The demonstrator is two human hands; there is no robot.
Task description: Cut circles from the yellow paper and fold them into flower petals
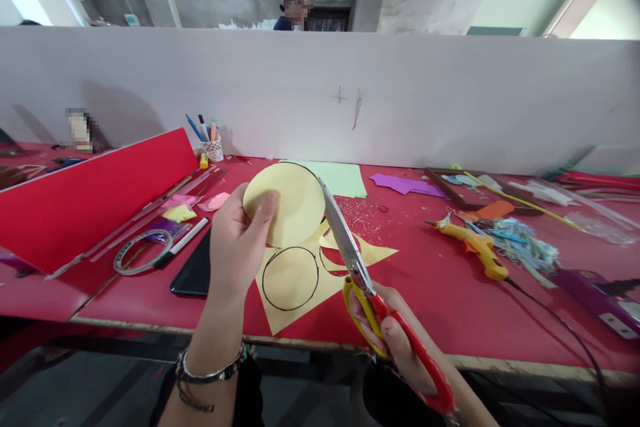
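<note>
Between thumb and fingers, my left hand [245, 230] pinches a round pale-yellow paper disc [295, 203] above the table. My right hand [395, 333] is wrapped round the red and yellow handles of a pair of scissors [345, 240]. Their blades point up and lie at the disc's right edge, looking nearly closed. Below the disc, a yellow paper sheet [290, 280] with a circle drawn in black rests on the red table. Cut curved scraps lie on the sheet's right part, partly behind the blades.
To the right are a yellow glue gun [475, 247] with a cord, tangled threads [525, 240] and a purple power strip [600, 300]. A tape roll [120, 260], marker [187, 240] and red board [100, 193] are left. A white partition [280, 93] stands behind; a person is beyond it.
</note>
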